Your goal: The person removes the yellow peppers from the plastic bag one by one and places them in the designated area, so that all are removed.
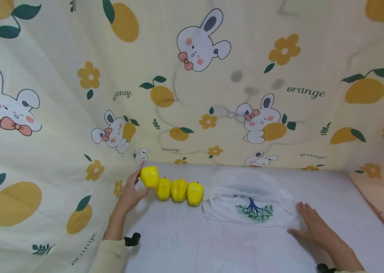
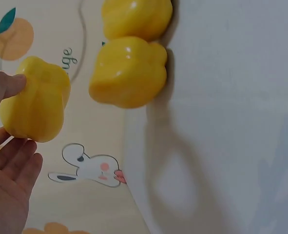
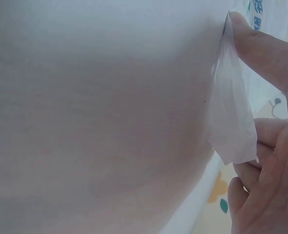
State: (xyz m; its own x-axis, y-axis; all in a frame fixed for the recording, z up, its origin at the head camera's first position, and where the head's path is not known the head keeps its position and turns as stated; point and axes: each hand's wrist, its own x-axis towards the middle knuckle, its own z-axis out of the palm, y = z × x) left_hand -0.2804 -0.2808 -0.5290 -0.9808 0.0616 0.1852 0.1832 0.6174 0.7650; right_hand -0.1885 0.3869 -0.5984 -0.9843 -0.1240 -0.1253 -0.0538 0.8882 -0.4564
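Note:
A yellow bell pepper [image 1: 149, 177] is gripped between the thumb and fingers of my left hand [image 1: 131, 194], raised at the left end of a row. In the left wrist view the thumb lies across the near side of this pepper [image 2: 36, 100], with fingers below it. Three more yellow bell peppers [image 1: 179, 190] stand side by side on the table. To their right lies a flattened white plastic bag [image 1: 219, 210] printed with a blue and green tree. My right hand [image 1: 314, 225] is at its right end, fingers spread, with the thumb at the bag's edge [image 3: 234, 112].
A white sheet covers the table [image 1: 226, 246]. Behind and at the left hangs a cream curtain [image 1: 158, 125] printed with rabbits, oranges and flowers, meeting the table just behind the peppers and bag.

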